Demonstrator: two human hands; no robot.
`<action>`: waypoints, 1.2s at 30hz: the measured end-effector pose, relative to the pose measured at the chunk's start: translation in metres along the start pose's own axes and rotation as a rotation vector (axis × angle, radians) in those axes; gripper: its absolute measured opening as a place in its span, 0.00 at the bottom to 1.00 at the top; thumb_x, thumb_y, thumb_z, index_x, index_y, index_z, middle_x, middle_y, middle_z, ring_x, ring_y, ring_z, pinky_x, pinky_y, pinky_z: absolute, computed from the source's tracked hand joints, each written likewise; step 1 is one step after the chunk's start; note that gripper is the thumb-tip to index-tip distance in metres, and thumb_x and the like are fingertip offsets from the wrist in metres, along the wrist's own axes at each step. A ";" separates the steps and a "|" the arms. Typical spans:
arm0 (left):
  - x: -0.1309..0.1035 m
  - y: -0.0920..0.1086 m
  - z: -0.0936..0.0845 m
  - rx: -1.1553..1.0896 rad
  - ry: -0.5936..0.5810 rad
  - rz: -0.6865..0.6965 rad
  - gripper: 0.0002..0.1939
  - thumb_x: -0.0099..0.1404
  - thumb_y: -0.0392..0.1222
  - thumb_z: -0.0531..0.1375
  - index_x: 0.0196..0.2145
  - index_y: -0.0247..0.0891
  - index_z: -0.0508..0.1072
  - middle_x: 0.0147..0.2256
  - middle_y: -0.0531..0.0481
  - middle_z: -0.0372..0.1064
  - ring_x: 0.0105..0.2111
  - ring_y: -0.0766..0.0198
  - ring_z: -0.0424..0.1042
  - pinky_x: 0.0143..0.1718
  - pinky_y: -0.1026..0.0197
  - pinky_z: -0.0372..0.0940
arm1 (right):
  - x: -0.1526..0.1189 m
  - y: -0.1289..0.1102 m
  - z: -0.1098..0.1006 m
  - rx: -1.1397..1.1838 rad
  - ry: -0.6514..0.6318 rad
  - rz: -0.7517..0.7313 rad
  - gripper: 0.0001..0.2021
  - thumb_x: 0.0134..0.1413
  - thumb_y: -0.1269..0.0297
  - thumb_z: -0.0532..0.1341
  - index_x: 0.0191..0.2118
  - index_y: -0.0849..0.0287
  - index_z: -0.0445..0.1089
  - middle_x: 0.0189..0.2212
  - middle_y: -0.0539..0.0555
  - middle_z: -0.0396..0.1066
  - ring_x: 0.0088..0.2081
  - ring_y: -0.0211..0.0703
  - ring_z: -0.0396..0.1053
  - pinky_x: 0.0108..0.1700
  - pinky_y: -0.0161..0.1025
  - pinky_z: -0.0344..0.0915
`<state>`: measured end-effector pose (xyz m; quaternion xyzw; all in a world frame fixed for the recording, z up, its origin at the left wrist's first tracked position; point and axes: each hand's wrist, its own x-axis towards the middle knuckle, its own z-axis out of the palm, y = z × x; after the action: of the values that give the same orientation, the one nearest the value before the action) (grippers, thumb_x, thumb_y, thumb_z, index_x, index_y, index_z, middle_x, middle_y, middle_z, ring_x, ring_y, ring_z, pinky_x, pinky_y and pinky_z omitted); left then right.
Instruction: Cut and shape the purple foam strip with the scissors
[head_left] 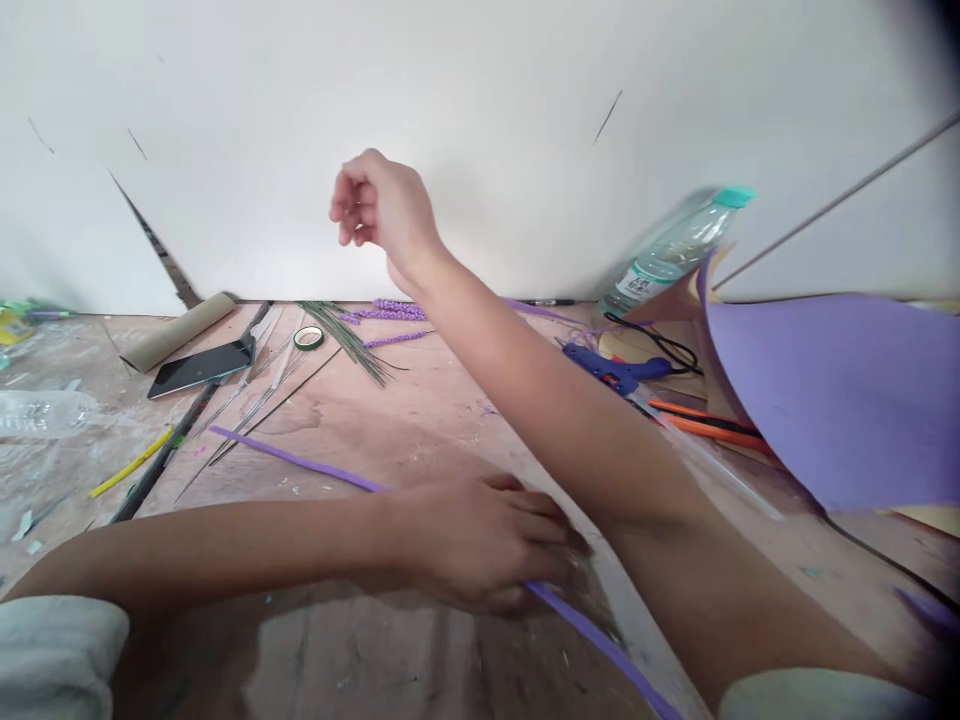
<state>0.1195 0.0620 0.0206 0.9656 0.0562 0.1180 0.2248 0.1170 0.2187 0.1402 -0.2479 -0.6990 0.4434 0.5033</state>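
Observation:
My left hand (487,545) lies low over the table, palm down, with its fingers bent round a long narrow purple strip (600,650). The strip comes out between thumb and fingers toward the lower right, and its other end runs out past the wrist to the upper left. The part under the hand and wrist is hidden. My right hand (386,205) is raised in front of the white wall, its arm reaching across from the right. Its fingers are loosely curled with gaps between them, and I see nothing held there.
Green wire stems (341,335), purple fuzzy stems (397,310) and a tape roll (308,338) lie toward the back. Left are a phone (202,367) and cardboard tube (180,332). A blue glue gun (611,368), a bottle (675,255) and a purple sheet (832,400) are right.

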 end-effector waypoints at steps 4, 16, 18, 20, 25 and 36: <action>-0.008 -0.014 -0.009 0.102 0.198 -0.148 0.12 0.65 0.35 0.57 0.44 0.40 0.76 0.51 0.46 0.77 0.59 0.55 0.68 0.68 0.52 0.49 | 0.000 0.005 0.020 0.025 -0.095 -0.007 0.14 0.62 0.60 0.50 0.25 0.56 0.61 0.27 0.51 0.70 0.24 0.39 0.66 0.26 0.37 0.62; -0.051 0.003 -0.003 0.062 0.261 -0.451 0.15 0.66 0.33 0.52 0.47 0.39 0.72 0.44 0.45 0.78 0.46 0.55 0.75 0.50 0.57 0.67 | -0.041 0.004 0.015 -0.245 -0.403 -0.030 0.16 0.62 0.67 0.53 0.22 0.58 0.62 0.23 0.49 0.69 0.23 0.34 0.63 0.29 0.35 0.59; -0.069 0.007 0.003 0.077 0.236 -0.561 0.12 0.65 0.33 0.52 0.42 0.38 0.73 0.35 0.45 0.78 0.38 0.54 0.76 0.40 0.57 0.67 | -0.075 0.001 0.007 -0.318 -0.499 0.007 0.17 0.64 0.64 0.55 0.22 0.59 0.65 0.23 0.49 0.69 0.23 0.34 0.62 0.30 0.35 0.57; -0.089 0.006 0.003 0.103 0.242 -0.722 0.11 0.63 0.32 0.52 0.38 0.38 0.72 0.25 0.48 0.74 0.28 0.55 0.74 0.32 0.58 0.65 | -0.115 0.002 -0.004 -0.419 -0.482 0.054 0.12 0.60 0.65 0.60 0.25 0.59 0.66 0.23 0.48 0.68 0.26 0.36 0.62 0.31 0.36 0.54; -0.109 -0.002 -0.011 0.169 0.294 -1.002 0.11 0.61 0.31 0.52 0.38 0.39 0.71 0.29 0.46 0.75 0.29 0.53 0.74 0.31 0.58 0.61 | -0.188 0.018 -0.025 -0.563 -0.350 0.171 0.06 0.65 0.62 0.57 0.39 0.57 0.67 0.30 0.49 0.68 0.32 0.42 0.63 0.34 0.38 0.55; -0.096 -0.006 -0.012 -0.024 0.409 -0.858 0.08 0.66 0.42 0.55 0.29 0.39 0.66 0.24 0.56 0.64 0.25 0.64 0.63 0.29 0.63 0.55 | -0.206 0.049 -0.045 -0.626 -0.409 0.046 0.08 0.68 0.68 0.52 0.40 0.57 0.68 0.36 0.54 0.73 0.38 0.45 0.69 0.40 0.39 0.63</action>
<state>0.0231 0.0568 0.0083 0.8096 0.4914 0.2027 0.2489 0.2304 0.0955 0.0025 -0.3118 -0.8810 0.2599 0.2429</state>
